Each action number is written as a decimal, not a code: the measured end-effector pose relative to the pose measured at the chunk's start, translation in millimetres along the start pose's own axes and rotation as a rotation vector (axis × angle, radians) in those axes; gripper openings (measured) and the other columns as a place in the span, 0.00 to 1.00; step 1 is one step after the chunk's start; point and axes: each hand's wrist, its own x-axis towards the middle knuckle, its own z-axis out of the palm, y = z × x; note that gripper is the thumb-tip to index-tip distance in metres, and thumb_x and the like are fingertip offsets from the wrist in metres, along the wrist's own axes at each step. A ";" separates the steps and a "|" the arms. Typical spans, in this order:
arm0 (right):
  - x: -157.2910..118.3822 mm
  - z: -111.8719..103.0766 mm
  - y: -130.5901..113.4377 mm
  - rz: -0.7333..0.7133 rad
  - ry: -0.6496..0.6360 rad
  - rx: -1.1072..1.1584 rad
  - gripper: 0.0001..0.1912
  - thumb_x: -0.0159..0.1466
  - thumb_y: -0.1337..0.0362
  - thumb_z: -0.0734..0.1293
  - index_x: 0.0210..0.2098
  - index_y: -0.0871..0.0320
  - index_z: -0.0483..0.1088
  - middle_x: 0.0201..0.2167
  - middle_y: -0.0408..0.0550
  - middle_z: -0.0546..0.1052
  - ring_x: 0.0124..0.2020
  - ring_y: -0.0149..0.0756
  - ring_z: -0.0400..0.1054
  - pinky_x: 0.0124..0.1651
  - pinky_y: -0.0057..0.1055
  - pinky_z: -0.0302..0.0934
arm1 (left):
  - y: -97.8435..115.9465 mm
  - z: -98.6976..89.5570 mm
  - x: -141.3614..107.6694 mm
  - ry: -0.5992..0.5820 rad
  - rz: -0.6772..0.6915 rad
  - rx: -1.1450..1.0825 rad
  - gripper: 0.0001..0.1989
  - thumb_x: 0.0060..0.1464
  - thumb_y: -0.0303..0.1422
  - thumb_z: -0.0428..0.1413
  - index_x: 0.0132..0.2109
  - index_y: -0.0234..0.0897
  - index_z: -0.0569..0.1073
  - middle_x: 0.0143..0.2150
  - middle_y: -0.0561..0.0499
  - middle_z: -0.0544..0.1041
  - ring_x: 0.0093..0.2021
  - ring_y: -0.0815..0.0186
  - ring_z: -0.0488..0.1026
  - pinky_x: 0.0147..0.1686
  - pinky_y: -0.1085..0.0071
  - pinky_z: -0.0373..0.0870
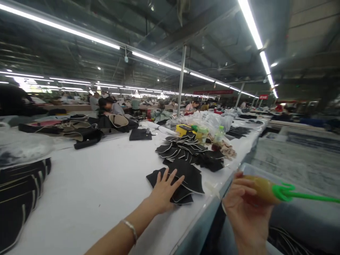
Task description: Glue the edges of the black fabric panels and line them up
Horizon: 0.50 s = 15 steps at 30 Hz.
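My left hand point(166, 193) lies with fingers spread on a few overlapping black fabric pieces point(190, 175) with pale edges, on the white table. In my right hand point(247, 209), raised beyond the table's right edge, is an amber squeeze bottle point(261, 189). Its green cap and long thin green spout point(313, 196) point right, and the fingers wrap round its body. Just behind my left hand spreads a larger heap of similar black pieces point(183, 148).
A yellow box point(186, 131), a clear bottle point(219, 134) and crumpled clear plastic point(204, 120) stand behind the heap. Black pieces with pale edges point(18, 198) are stacked at left beside plastic wrap point(23, 145). A metal post point(182, 81) rises farther back, where people work.
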 end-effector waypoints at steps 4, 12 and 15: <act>-10.6 -9.1 -14.2 0.017 -0.038 0.086 0.39 0.50 0.66 0.78 0.57 0.55 0.59 0.36 0.37 0.74 0.31 0.25 0.71 0.42 0.22 0.69 | 5.9 14.3 24.3 -0.092 0.065 0.205 0.55 0.41 0.24 0.60 0.69 0.54 0.39 0.72 0.42 0.37 0.67 0.33 0.40 0.55 0.32 0.51; -16.9 -11.8 -21.3 -0.007 -0.001 0.170 0.37 0.48 0.67 0.79 0.54 0.58 0.62 0.37 0.42 0.74 0.29 0.25 0.71 0.39 0.23 0.69 | 2.4 37.4 41.4 -0.045 0.043 0.643 0.47 0.45 0.11 0.45 0.68 0.52 0.45 0.65 0.35 0.59 0.52 0.45 0.70 0.36 0.59 0.75; -17.2 -12.9 -27.7 -0.029 0.022 0.209 0.36 0.49 0.60 0.79 0.53 0.59 0.64 0.36 0.43 0.74 0.28 0.25 0.71 0.38 0.23 0.69 | -15.9 36.4 29.2 -0.007 0.060 0.644 0.44 0.47 0.13 0.44 0.67 0.53 0.51 0.61 0.39 0.66 0.50 0.47 0.72 0.37 0.58 0.75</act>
